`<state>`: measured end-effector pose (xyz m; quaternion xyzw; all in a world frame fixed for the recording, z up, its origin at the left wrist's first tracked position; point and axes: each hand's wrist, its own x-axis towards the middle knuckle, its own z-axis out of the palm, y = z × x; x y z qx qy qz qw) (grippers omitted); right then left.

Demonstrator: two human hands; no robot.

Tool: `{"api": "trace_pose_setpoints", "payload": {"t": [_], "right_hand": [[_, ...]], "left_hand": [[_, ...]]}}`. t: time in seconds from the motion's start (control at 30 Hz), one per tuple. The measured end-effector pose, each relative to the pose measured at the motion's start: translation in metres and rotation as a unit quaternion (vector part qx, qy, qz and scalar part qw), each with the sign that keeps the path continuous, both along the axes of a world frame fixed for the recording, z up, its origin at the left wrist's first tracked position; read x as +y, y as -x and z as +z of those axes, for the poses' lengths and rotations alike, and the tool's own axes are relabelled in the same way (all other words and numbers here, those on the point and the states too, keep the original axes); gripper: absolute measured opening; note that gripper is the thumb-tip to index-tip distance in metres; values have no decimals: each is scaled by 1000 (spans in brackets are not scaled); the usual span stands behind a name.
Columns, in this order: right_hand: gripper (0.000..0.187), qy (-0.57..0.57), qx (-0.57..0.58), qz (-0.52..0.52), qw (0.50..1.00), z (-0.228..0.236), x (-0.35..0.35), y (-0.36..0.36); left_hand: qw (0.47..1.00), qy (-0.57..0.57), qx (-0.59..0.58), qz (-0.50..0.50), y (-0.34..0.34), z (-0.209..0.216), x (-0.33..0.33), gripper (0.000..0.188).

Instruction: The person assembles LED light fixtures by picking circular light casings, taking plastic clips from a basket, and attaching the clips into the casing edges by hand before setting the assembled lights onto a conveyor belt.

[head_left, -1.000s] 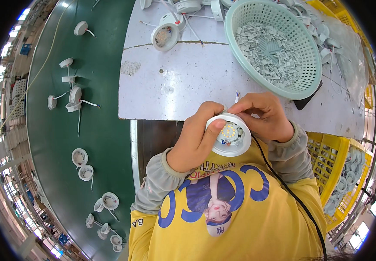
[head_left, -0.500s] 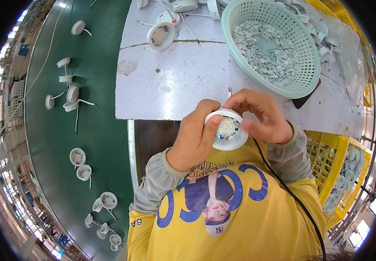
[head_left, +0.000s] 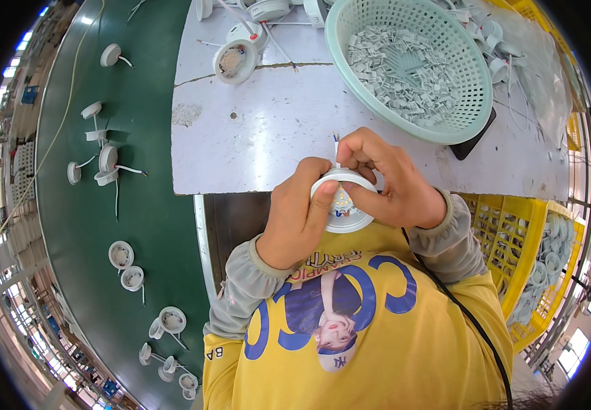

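Note:
A round white LED downlight point(head_left: 351, 223) is held just off the table's front edge, its inner face with yellow LEDs toward me. My left hand point(head_left: 292, 215) grips it by the left side, thumb over the rim. My right hand point(head_left: 401, 183) is closed on its far right side: the thumb reaches into the housing over part of the LED board, and the curled fingers are behind, beside the white cable point(head_left: 337, 148) with bare wire ends. Whether those fingers pinch the cable or something small is hidden.
A pale green basket point(head_left: 478, 90) of small white connectors point(head_left: 405, 72) stands on the white table point(head_left: 241, 143), a dark flat object point(head_left: 474, 139) partly under it. More lamp housings point(head_left: 235, 63) lie at the back. A green conveyor point(head_left: 166, 260) with several lamps runs left; yellow crates point(head_left: 514, 263) stand right.
My right thumb has moved from beside the downlight into its housing, and the right fingers have curled in behind it. The downlight has shifted slightly left in view, as has the whole scene.

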<state>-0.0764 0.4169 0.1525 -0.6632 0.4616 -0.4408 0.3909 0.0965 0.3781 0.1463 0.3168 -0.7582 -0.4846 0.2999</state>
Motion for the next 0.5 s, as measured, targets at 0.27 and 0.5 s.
{"api": "trace_pose_setpoints", "payload": {"t": [0.27,0.5], "right_hand": [[27,4,-9,5,1000,6,3,-4],[31,23,-23,1,999,1,8,-2]], "left_hand": [[1000,0,16,-20,-1,2,1,27],[999,30,27,-36,-1,0,3,26]]}}
